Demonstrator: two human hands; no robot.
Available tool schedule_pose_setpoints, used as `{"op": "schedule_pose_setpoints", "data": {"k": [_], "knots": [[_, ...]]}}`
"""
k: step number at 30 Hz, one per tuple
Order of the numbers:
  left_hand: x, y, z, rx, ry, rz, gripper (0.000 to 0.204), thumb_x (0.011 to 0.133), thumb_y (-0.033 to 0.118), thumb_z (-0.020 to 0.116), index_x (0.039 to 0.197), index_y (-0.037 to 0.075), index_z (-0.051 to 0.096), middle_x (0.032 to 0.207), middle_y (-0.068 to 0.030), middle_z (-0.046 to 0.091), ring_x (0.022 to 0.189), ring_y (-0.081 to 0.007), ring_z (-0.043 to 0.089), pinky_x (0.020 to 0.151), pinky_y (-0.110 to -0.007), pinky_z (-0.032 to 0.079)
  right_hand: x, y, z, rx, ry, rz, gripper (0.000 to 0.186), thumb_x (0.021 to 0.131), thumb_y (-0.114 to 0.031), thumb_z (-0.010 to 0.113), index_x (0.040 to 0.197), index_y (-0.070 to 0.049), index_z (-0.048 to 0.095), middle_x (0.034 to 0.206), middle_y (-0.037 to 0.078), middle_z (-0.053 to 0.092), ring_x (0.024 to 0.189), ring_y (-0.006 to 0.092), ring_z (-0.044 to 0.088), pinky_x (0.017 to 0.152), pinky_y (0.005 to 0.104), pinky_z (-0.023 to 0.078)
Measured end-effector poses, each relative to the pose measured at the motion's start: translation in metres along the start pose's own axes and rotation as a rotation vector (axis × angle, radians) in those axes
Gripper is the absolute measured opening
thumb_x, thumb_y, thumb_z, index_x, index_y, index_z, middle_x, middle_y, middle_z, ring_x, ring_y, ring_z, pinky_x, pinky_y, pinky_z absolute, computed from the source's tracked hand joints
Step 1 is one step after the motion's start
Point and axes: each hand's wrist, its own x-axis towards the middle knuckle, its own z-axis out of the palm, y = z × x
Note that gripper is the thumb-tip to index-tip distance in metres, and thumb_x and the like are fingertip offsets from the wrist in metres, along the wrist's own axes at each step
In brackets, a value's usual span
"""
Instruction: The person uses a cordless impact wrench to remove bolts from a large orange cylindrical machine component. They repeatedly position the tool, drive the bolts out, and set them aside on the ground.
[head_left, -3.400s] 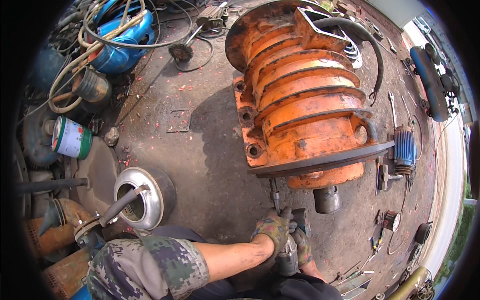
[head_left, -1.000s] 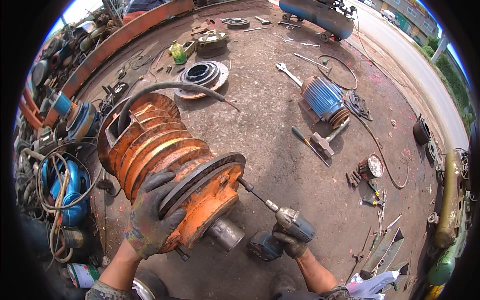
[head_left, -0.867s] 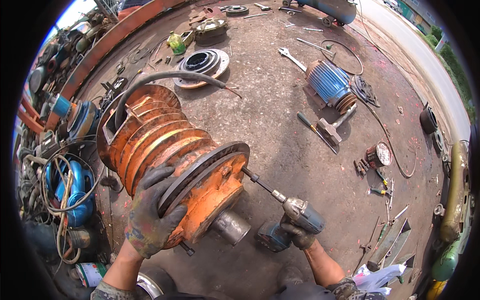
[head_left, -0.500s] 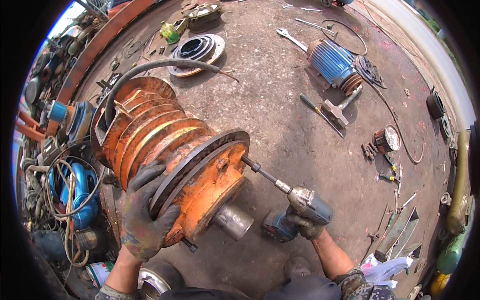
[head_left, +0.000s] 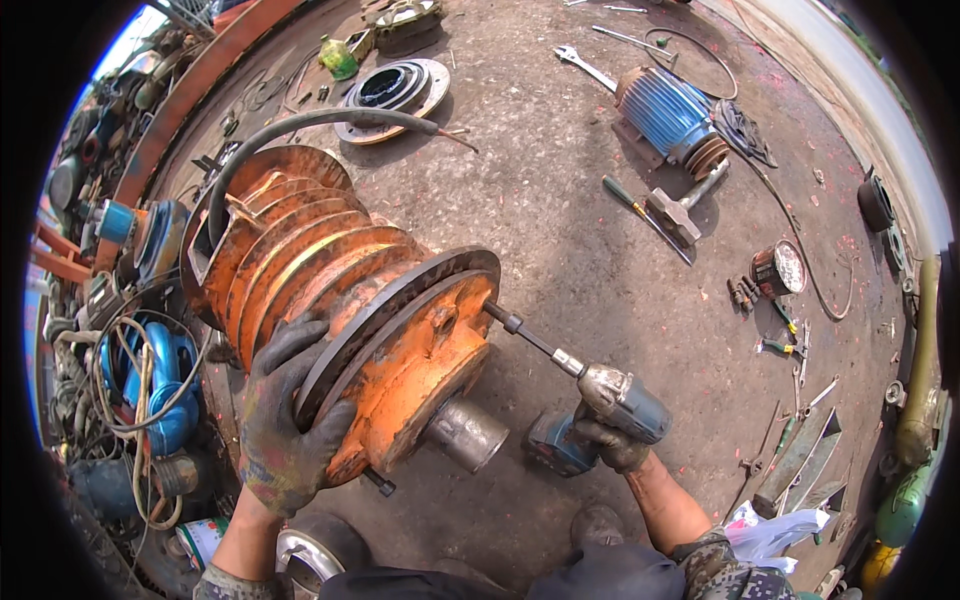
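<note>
A large orange finned motor lies on its side, its steel shaft pointing toward me. My gloved left hand grips the rim of its dark end flange, thumb on the near side and fingers behind. In my gloved right hand is a cordless impact wrench, gripped by its handle. The long socket extension on the wrench reaches the far right edge of the orange end cover; the fastener there is hidden. A bolt sticks out low on the cover. A black cable arches over the motor.
Farther right lie a blue motor, a sledgehammer, a screwdriver and a can. A round flange rests beyond the orange motor. Metal parts and a blue casing crowd the left; gas cylinders line the right.
The view has shifted slightly. Both hands keep their grips, and the wrench stays at the same spot on the end cover.
</note>
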Motion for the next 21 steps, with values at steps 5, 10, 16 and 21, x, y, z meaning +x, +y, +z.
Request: {"op": "schedule_pose_setpoints", "data": {"k": [5,10,16,21], "knots": [[0.0,0.001,-0.001,-0.005,-0.004,-0.008,0.055,0.093,0.039,0.076,0.133,0.001,0.064,0.144,-0.0167,0.056,0.14,-0.0351,0.049,0.117,-0.048,0.037,0.001,-0.004,0.002,-0.006,0.014,-0.029,0.025,0.089,0.0,0.076,0.111,-0.005,0.065,0.09,0.0,0.062,0.077,0.0103,0.059,0.065,0.0285,0.051],[0.0,0.003,0.001,-0.029,0.006,-0.026,0.054,0.093,0.038,0.075,0.132,0.001,0.064,0.144,-0.0167,0.056,0.139,-0.0354,0.049,0.117,-0.048,0.038,0.001,-0.004,0.001,-0.086,0.021,-0.051,0.025,0.09,-0.002,0.075,0.113,-0.005,0.065,0.09,-0.001,0.062,0.077,0.0097,0.059,0.066,0.0279,0.051],[0.001,0.003,0.0,0.001,-0.005,0.002,0.055,0.094,0.04,0.075,0.132,0.001,0.065,0.144,-0.0166,0.056,0.139,-0.035,0.049,0.116,-0.048,0.039,-0.002,-0.005,0.002,0.015,0.035,0.047,0.025,0.089,-0.002,0.077,0.112,-0.005,0.067,0.091,-0.001,0.063,0.081,0.0102,0.06,0.07,0.0284,0.051],[0.0,0.002,0.001,-0.037,0.016,-0.01,0.055,0.094,0.04,0.076,0.131,0.002,0.065,0.144,-0.0167,0.056,0.139,-0.0351,0.05,0.116,-0.048,0.039,-0.002,0.007,-0.004,-0.021,0.019,0.031,0.027,0.086,-0.001,0.078,0.111,-0.005,0.068,0.094,0.0,0.065,0.082,0.0117,0.061,0.071,0.0296,0.052]]}}
